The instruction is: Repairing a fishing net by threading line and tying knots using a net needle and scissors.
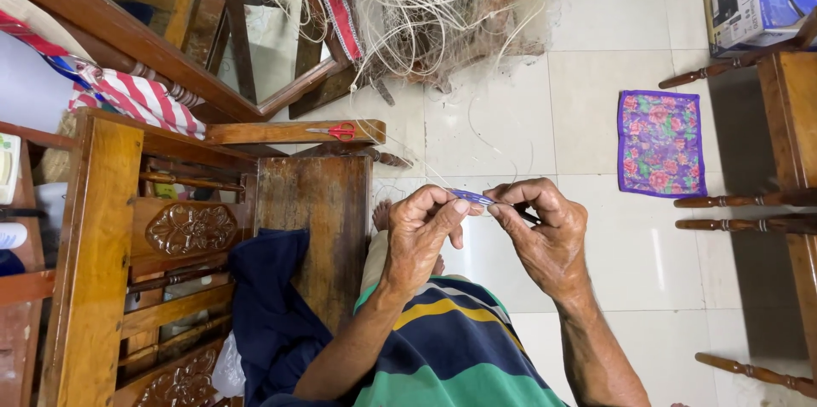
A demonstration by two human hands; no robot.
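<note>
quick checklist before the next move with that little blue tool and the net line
1. Both hands on tool: left hand and right hand pinch the small blue tool between fingertips: ok.
2. Thin line runs from the tool up toward the net pile: ok, though whether it is taut, cannot tell.
3. Line threaded on tool: cannot tell, too small.
4. Red scissors lie on the wooden ledge, to the left: ok.
5. Bare foot below the line, apart from it: ok.

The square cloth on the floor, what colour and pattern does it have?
Purple cloth with pink and green flowers, seen in the head view.
</note>
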